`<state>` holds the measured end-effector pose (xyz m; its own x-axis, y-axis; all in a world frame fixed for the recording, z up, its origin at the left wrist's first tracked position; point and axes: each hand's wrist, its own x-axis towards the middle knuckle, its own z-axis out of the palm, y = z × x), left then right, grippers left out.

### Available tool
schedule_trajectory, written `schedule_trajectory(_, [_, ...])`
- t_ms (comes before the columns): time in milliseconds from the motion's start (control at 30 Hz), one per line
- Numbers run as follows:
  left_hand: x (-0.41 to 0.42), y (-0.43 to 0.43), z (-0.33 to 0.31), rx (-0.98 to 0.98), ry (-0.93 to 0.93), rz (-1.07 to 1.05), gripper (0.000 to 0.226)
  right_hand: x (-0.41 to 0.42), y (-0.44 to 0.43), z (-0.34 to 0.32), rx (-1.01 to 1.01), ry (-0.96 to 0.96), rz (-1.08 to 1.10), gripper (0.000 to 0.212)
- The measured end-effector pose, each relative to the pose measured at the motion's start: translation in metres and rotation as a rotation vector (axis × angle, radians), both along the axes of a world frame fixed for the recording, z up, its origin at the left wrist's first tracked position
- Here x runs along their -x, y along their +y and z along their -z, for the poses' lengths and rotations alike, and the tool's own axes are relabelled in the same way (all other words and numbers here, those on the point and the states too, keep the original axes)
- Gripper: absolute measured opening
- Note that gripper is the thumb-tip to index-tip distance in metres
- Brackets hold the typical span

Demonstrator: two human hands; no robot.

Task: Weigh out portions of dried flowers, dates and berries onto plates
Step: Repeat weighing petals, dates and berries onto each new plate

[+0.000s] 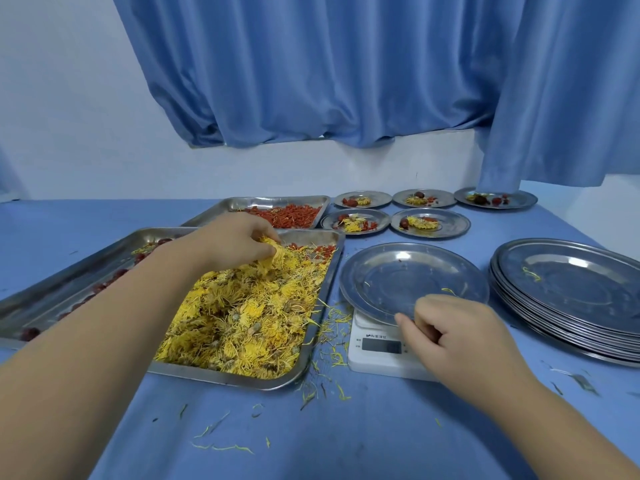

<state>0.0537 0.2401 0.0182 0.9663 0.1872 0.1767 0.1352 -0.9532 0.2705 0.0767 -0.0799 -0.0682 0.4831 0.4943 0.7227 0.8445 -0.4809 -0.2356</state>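
- While the left arm crosses it, a steel tray (69, 271) at the left of the desk (346, 445) shows dark red dates (31, 333) along its side.
- The left hand (235, 244) pinches a tuft of dried flowers (249, 313) at the far end of the middle tray (221, 377), which is heaped with yellow.
- Behind it, a third tray (277, 201) holds red berries (287, 216).
- Just right of the flower tray, a white scale (377, 358) carries an empty plate (408, 275).
- The right hand (460, 334) has its fingers curled and its thumb on that plate's near rim; whether it grips the rim cannot be told.
- Five filled plates (429, 221) sit at the back.
- A stack of empty plates (571, 306) stands far right.
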Motion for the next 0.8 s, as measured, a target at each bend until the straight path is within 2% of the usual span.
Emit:
schedule_trajectory(167, [0.003, -0.002, -0.004, 0.244, -0.043, 0.046, 0.006, 0.0, -0.001, 0.0, -0.007, 0.03, -0.002, 0.06])
schedule_trajectory(333, [0.0, -0.008, -0.005, 0.457, -0.079, 0.084, 0.01, -0.002, -0.002, -0.003, -0.03, 0.048, -0.013, 0.06])
schedule_trajectory(500, [-0.003, -0.014, -0.003, 0.52, -0.053, 0.09, 0.013, -0.003, -0.002, -0.003, -0.056, 0.06, -0.03, 0.061])
schedule_trajectory(667, [-0.008, -0.025, 0.002, 0.664, -0.048, 0.113, 0.022, -0.003, -0.001, -0.003, -0.049, 0.064, -0.033, 0.061])
schedule_trajectory(800, [-0.017, -0.047, 0.006, 0.722, -0.04, 0.159, 0.02, -0.007, -0.006, -0.006, -0.114, 0.07, -0.001, 0.058])
